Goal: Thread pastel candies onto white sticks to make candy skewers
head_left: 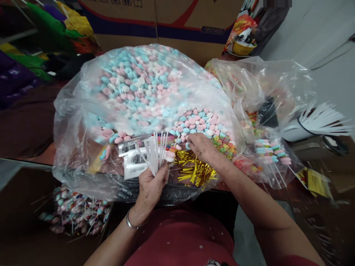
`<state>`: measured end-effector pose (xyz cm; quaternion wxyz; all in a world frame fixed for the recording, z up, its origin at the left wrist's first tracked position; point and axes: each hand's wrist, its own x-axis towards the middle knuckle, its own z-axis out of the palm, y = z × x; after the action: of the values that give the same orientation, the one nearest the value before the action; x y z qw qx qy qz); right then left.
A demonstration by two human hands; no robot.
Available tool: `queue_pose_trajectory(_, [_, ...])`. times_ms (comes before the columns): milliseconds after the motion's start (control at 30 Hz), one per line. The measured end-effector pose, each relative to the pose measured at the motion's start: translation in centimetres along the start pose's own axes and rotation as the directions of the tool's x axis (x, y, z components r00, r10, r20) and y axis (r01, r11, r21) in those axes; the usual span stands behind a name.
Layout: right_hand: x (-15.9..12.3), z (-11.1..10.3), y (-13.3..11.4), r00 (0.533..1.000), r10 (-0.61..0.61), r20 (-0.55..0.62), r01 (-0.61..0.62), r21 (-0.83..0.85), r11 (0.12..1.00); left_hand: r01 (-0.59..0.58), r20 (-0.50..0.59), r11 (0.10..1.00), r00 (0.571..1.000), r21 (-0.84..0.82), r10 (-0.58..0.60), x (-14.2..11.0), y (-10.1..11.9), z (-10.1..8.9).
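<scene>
My left hand (152,184) is closed around a fan of white lollipop sticks (155,153). A few candy pieces, white and orange-red, sit by its thumb, seemingly threaded on one stick (170,155). My right hand (202,147) reaches to the near edge of the loose pink, blue and white marshmallows (195,123), its fingers pinched at a blue marshmallow (188,146). Just right of that hand lie small gummy rings (225,146). Gold twist ties (196,171) are strewn below it. White printed packets (134,162) rest left of the sticks.
A large clear bag of marshmallows (133,85) fills the table's middle. On the right are finished candy skewers (273,151), a bundle of white sticks (321,122) and another clear bag (266,77). A carton of wrapped candy (80,210) stands low left; a big cardboard box (166,40) stands behind.
</scene>
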<state>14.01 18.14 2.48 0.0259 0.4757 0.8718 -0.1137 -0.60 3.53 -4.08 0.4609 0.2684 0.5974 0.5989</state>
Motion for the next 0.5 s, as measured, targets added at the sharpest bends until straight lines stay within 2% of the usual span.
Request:
queue_pose_trajectory(167, [-1.0, 0.5, -0.6, 0.997, -0.078, -0.015, 0.076, -0.116, 0.990, 0.004, 0.012, 1.000, 1.000, 0.005, -0.004, -0.1, -0.1, 0.1])
queue_pose_trajectory(333, [-1.1, 1.4, 0.2, 0.992, -0.090, -0.083, 0.087, -0.040, 0.995, -0.031, 0.040, 0.996, 0.999, 0.080, 0.028, -0.4, 0.5, 0.3])
queue_pose_trajectory(433, [-1.3, 1.8, 0.9, 0.986, -0.015, -0.165, 0.043, 0.165, 0.985, -0.089, 0.092, 0.979, 0.993, 0.183, 0.073, -0.5, 1.1, 0.3])
queue_pose_trajectory(500, [-1.4, 1.9, 1.4, 0.975, 0.111, -0.194, -0.011, 0.456, 0.890, -0.138, 0.150, 0.959, 0.983, 0.247, 0.103, -0.5, 1.5, 0.4])
